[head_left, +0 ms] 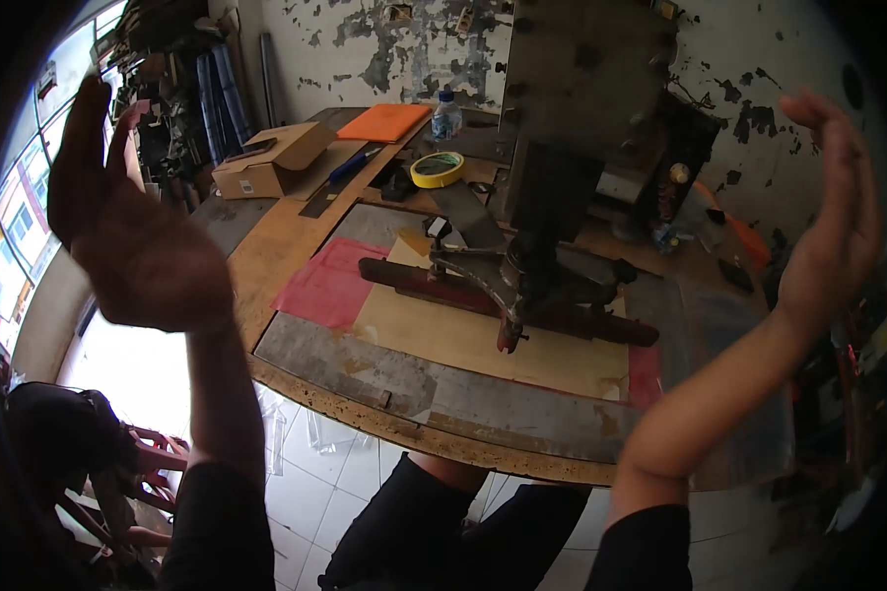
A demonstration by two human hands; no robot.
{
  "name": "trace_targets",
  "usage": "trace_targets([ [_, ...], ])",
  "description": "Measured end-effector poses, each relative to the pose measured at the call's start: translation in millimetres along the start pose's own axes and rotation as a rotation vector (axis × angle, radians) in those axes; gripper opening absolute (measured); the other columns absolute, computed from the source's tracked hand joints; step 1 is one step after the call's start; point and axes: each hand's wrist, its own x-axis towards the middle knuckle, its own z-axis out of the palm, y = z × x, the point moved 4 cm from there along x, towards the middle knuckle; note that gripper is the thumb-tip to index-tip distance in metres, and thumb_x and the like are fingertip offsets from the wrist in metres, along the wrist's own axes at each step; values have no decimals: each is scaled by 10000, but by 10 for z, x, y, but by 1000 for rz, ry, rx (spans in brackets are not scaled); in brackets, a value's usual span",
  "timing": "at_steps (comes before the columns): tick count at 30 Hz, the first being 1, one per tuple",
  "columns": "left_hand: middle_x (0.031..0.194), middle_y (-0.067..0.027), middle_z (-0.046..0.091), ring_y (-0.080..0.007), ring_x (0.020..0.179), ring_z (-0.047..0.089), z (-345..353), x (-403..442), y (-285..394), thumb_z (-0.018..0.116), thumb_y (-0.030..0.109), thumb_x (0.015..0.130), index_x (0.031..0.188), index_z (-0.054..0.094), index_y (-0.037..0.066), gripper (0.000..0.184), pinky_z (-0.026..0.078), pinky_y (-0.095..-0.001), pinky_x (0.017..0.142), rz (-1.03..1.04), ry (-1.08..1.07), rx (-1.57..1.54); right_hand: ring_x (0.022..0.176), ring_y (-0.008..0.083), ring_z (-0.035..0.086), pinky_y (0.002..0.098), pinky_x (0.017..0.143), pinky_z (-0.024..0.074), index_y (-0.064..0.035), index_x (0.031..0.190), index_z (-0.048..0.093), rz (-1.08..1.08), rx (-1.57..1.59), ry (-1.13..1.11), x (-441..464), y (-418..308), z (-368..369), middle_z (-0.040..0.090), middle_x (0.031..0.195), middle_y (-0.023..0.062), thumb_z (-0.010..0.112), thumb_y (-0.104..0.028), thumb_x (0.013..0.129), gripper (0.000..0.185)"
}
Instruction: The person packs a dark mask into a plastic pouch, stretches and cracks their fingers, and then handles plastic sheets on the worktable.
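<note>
Hands raised clear of the work: left hand (153, 251) at left, right hand (830, 202) at right, both empty. Left fingers extended, parted by a visible gap; right fingers extended, close together, tips curved inward. Step in hand, by judgement: pause, without contact at the work. For the next move, presumably lower both hands past the near edge of the brown wooden worktable (434, 446) and over the flat grey metal plate (473, 414). Beyond: pale cream rectangular sheet (443, 340), with thin pink-red sheet (325, 281) showing at both ends. Above: long dark-red bar (586, 320) under dark metal press column (562, 187); cannot tell whether touching. Farther back: ring-shaped yellow tape roll (439, 180), then clear plastic bottle (446, 120).
</note>
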Motion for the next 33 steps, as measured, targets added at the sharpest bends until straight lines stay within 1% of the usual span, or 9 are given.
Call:
trace_targets([
  [4,1068,-279,740,-334,927,752,727,330,87,367,489,1083,1298,592,-111,676,570,-424,932,3,-435,-377,1072,302,690,410,1030,500,120,1231,671,8,-50,140,-113,-190,-146,724,1125,234,409,-181,1119,414],
  [9,819,-161,764,-188,565,702,1167,18,888,590,489,1036,1053,656,-61,554,559,-318,553,-240,-615,-603,861,234,662,358,821,538,70,1039,663,117,370,43,-424,-404,235,683,964,185,489,-107,1050,248],
  [13,726,-90,771,-143,503,680,1236,-242,743,737,404,970,955,707,4,401,512,-275,442,-122,-774,-858,769,160,604,289,738,496,21,892,641,248,287,-163,-360,-467,617,644,850,98,622,-48,951,92],
  [16,741,-86,774,-148,532,693,1243,-335,693,785,336,914,912,745,2,337,529,-277,482,-323,-849,-734,718,127,538,251,705,449,-9,770,574,298,280,-311,-393,-367,772,582,756,28,706,-28,875,170],
  [19,756,-82,771,-157,566,706,1288,-396,589,831,244,847,898,772,-8,264,543,-265,533,-441,-934,-641,730,148,579,264,665,466,-26,782,546,309,435,-397,-399,-315,815,591,799,67,672,-34,892,167],
  [22,796,-78,770,-153,600,715,1311,-454,551,848,133,811,953,777,-19,220,546,-243,569,-458,-1000,-705,695,186,579,294,613,472,-55,811,535,396,839,-304,-438,-233,1022,580,834,104,587,-157,991,213],
  [26,773,-61,744,-137,613,706,1333,-456,560,868,90,794,916,733,9,199,527,-242,557,-488,-807,-683,575,179,446,298,567,419,-121,728,489,519,1406,-166,-378,-285,1277,517,733,51,305,-402,1145,536],
  [29,741,-41,704,-130,615,683,1334,-443,494,890,77,777,852,680,31,228,511,-247,549,-454,-785,-642,515,138,364,307,529,359,-173,611,355,682,1738,-265,-384,-388,1389,404,584,-13,234,-479,1159,639],
  [33,721,-23,653,-127,604,646,1332,-458,461,899,73,770,813,638,47,266,502,-254,546,-399,-767,-685,549,134,358,282,546,353,-168,633,369,777,1945,-187,-466,-383,1500,386,601,-11,177,-541,1150,666],
])
